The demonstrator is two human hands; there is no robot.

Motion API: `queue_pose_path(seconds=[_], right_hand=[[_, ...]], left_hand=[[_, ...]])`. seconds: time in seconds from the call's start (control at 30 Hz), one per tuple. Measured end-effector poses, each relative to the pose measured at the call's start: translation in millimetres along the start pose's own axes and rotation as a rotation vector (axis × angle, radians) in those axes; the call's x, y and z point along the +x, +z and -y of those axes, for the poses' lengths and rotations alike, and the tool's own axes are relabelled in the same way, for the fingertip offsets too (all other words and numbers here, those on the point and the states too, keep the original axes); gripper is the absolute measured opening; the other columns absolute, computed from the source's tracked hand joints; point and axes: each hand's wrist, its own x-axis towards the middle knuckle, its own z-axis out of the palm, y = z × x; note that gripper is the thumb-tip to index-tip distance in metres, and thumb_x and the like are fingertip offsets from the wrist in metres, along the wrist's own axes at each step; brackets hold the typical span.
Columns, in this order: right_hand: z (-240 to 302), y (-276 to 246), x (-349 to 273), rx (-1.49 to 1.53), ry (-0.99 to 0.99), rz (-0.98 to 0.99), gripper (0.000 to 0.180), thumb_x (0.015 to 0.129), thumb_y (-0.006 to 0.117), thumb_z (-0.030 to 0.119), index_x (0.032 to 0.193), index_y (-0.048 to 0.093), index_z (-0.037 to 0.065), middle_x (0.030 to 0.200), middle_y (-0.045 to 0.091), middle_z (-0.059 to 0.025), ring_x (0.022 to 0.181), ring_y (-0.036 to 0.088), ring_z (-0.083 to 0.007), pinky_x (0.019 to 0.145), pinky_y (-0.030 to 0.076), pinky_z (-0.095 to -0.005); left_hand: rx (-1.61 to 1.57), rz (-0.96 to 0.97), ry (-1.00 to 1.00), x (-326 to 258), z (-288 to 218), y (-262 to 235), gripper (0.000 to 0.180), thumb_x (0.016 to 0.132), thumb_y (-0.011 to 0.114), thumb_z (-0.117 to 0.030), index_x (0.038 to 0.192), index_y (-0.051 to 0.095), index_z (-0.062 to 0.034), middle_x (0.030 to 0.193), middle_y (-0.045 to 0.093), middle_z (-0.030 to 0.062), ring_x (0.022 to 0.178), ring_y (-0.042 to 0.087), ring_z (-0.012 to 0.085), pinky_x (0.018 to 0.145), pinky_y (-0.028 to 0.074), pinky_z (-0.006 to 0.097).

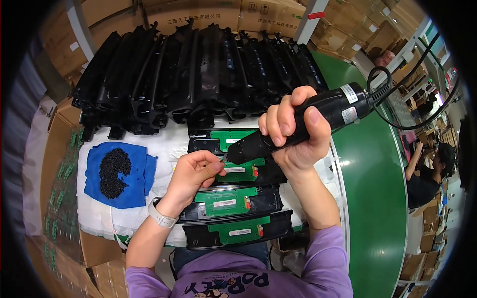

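Observation:
My right hand [300, 126] is wrapped round a black corded electric screwdriver [335, 107], whose tapered nose points left and down. My left hand [191, 174] pinches with thumb and forefinger right beside that nose; whatever lies between the fingertips is too small to make out. Beneath both is a green circuit board [243, 171] seated in a black plastic housing. Nearer to me lie two more housings, one with a green board [223, 203] and one with another board [239, 231]. A further board [218, 141] sits in a housing just beyond, partly hidden by the screwdriver.
A heap of small black screws [112, 174] rests on a blue cloth [141, 186] at left. Stacked black plastic housings [198, 74] fill the far side. A green conveyor [372, 198] runs along the right, with a co-worker [430, 174] beyond. The screwdriver's cord [415, 126] loops at upper right.

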Motion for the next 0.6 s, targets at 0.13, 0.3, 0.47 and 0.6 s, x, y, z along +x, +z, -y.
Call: queue_pose_path(seconds=[0.13, 0.3, 0.47, 0.6], right_hand=[[0, 2, -2, 0.001, 0.029, -0.013, 0.026, 0.085, 0.052, 0.028, 0.097, 0.049, 0.006, 0.059, 0.047, -0.0019, 0.045, 0.043, -0.0127, 0.054, 0.041, -0.0310], [-1, 4, -2, 0.002, 0.048, -0.021, 0.026, 0.085, 0.051, 0.029, 0.097, 0.049, 0.006, 0.059, 0.046, -0.0015, 0.045, 0.042, -0.0123, 0.054, 0.040, -0.0309], [-3, 7, 1, 0.046, 0.038, -0.127, 0.021, 0.086, 0.049, 0.027, 0.094, 0.050, 0.008, 0.058, 0.045, -0.0010, 0.045, 0.040, -0.0125, 0.053, 0.039, -0.0308], [-11, -2, 6, -0.031, 0.145, -0.130, 0.019, 0.086, 0.049, 0.025, 0.092, 0.049, 0.007, 0.058, 0.044, -0.0012, 0.045, 0.041, -0.0132, 0.053, 0.039, -0.0312]], left_hand=[[0.013, -0.027, 0.029, -1, 1, 0, 0.008, 0.084, 0.064, -0.006, 0.087, 0.059, -0.0004, 0.076, 0.064, 0.0079, 0.048, 0.045, 0.0034, 0.044, 0.032, 0.015], [0.067, -0.013, 0.022, -1, -1, -2, 0.009, 0.085, 0.063, -0.007, 0.088, 0.061, 0.0011, 0.076, 0.066, 0.0096, 0.048, 0.046, 0.0038, 0.044, 0.033, 0.015], [0.069, 0.012, 0.022, -3, -4, -2, 0.010, 0.085, 0.063, -0.008, 0.088, 0.063, 0.0016, 0.076, 0.067, 0.0105, 0.048, 0.047, 0.0042, 0.043, 0.034, 0.015], [0.139, -0.169, 0.150, 0, -1, 3, 0.011, 0.087, 0.060, -0.008, 0.093, 0.061, 0.0009, 0.080, 0.067, 0.0085, 0.056, 0.051, 0.0044, 0.049, 0.038, 0.017]])
